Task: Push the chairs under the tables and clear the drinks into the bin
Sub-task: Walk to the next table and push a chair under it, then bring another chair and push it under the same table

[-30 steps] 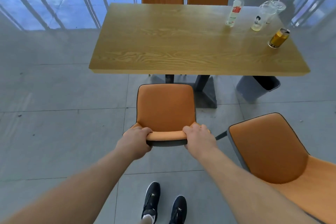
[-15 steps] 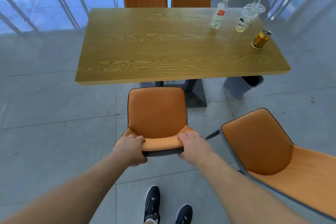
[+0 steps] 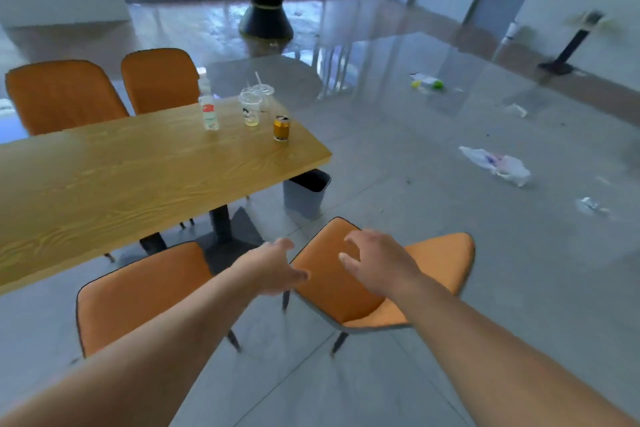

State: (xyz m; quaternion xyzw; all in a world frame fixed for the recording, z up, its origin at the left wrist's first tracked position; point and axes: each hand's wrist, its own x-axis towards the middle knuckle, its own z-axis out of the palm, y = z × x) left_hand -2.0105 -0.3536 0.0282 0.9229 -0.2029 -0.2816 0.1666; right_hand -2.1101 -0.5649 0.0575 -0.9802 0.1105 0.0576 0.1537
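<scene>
Wooden table is seen at left, one orange chair tucked against its near edge. A second chair is angled away, clear of the table. Grey bin is placed by the table's far corner. Bottle, cups and can are left on top. Left hand and right hand are spread wide, nothing held, over the second chair's backrest.

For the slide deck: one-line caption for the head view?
Both open hands, left hand and right hand, reach toward an angled orange chair beside the wooden table.
</scene>
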